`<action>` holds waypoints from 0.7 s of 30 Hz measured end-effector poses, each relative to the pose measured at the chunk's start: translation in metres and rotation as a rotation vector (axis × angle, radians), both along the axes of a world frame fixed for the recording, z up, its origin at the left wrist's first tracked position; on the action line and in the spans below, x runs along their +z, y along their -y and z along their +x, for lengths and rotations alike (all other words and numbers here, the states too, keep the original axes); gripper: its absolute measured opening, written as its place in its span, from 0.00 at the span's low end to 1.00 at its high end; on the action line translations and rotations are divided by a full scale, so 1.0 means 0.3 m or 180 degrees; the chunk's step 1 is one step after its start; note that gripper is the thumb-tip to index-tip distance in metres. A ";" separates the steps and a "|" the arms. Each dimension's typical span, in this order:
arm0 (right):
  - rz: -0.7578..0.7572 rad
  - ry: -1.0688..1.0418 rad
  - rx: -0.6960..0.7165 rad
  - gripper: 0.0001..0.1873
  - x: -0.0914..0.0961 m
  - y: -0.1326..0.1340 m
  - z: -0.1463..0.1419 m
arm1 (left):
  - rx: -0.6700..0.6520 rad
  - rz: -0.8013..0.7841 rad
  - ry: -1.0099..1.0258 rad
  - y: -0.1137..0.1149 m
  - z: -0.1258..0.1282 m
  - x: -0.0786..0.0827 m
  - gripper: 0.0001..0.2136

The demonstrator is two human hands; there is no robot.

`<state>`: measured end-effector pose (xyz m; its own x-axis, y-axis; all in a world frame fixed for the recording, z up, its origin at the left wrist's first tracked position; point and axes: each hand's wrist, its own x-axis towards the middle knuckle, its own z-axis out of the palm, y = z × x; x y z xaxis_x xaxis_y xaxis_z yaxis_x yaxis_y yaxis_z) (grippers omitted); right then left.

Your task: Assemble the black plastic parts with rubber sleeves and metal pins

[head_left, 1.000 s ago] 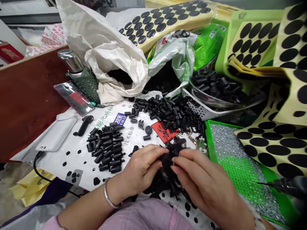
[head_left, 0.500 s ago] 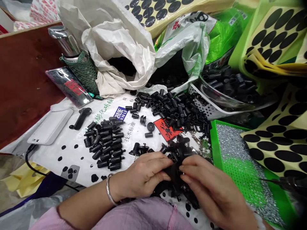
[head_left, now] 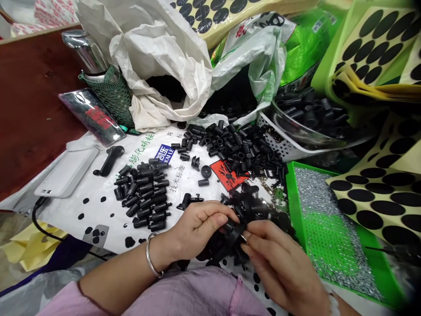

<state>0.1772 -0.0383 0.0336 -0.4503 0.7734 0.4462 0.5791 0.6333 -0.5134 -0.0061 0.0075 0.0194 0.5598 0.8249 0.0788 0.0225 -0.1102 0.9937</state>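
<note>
Left hand (head_left: 205, 228): curled, grip clamped on flanged black fitting (head_left: 234, 233)
Right hand (head_left: 279, 261): left of green tray (head_left: 295, 193), pinching shiny pin (head_left: 244, 238)

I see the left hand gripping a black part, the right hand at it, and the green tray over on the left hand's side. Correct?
Not quite: the head view shows the green tray on the side of the right hand. The left hand does grip the black part, with the right hand at it.

Surface (head_left: 110, 206), white, printed with lettering; on it: black plastic parts (head_left: 144, 192), heaped; white corded box (head_left: 66, 171); green tray (head_left: 295, 197), metal pins (head_left: 312, 188) inside.
</note>
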 end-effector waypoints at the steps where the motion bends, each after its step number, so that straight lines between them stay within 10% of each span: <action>1: 0.0240 0.0179 0.0002 0.11 -0.002 0.001 -0.004 | 0.0038 -0.0176 0.0003 0.004 0.005 0.003 0.13; 5: 0.0768 0.0517 -0.0029 0.10 -0.009 -0.009 -0.029 | 0.0498 -0.0255 -0.0013 0.018 0.029 0.001 0.15; 11: -0.0650 -0.0682 -0.0354 0.07 -0.020 -0.030 -0.058 | 0.0904 0.0108 -0.0033 0.038 0.035 -0.024 0.15; 15: -0.0298 -0.0636 -0.0237 0.08 -0.023 -0.011 -0.070 | 0.0971 0.0058 0.0084 0.041 0.037 -0.027 0.16; 21: -0.0984 -0.1308 -0.0271 0.06 -0.029 0.007 -0.079 | 0.1074 0.0240 0.0141 0.043 0.038 -0.022 0.16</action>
<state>0.1535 -0.0405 0.0250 -0.2157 0.9233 0.3178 0.3332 0.3755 -0.8648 0.0054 -0.0054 0.0128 0.2512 0.9538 0.1648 0.0271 -0.1771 0.9838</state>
